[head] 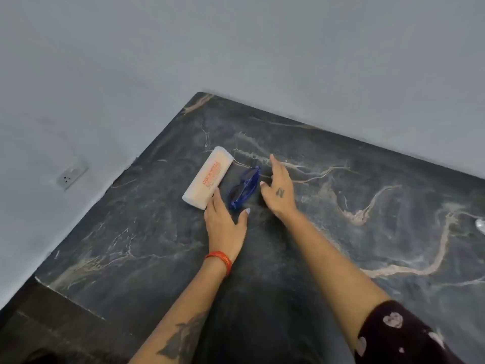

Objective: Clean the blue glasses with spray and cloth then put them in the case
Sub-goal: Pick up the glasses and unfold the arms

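Diagonally, blue glasses (244, 187) beside case (208, 177)

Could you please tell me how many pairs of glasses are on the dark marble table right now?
1. The blue glasses lie folded on the table, just right of the white case, between the left hand and right hand. The closed case might hide another.

A pale object (480, 225) is cut off at the right edge.
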